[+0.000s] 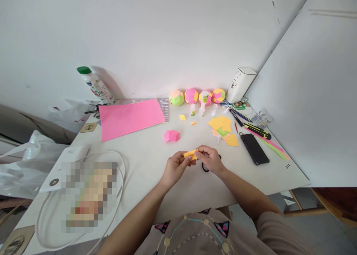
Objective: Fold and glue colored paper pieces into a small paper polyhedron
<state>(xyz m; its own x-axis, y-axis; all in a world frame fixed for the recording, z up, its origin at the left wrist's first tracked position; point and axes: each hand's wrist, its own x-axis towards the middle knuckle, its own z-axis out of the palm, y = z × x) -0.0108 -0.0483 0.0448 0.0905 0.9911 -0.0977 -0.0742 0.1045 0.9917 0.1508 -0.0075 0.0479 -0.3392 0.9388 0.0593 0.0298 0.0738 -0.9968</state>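
Both my hands meet over the white table [145, 162] near its front edge. My left hand [176, 166] and my right hand [209, 159] pinch a small folded orange paper piece [190, 154] between their fingertips, one at each end. Black scissors [205, 168] lie on the table just under my right hand, mostly hidden by it. A partly built pink paper shape [171, 136] sits a little beyond my hands.
A pink sheet [129, 117] lies at the back left beside a green-capped bottle [95, 84]. Several paper balls [191, 96], glue bottles [192, 110], loose orange and green squares [222, 125], a phone [254, 148], a cutter [258, 130] and a white box [240, 84] fill the right. A white bag [67, 165] lies left.
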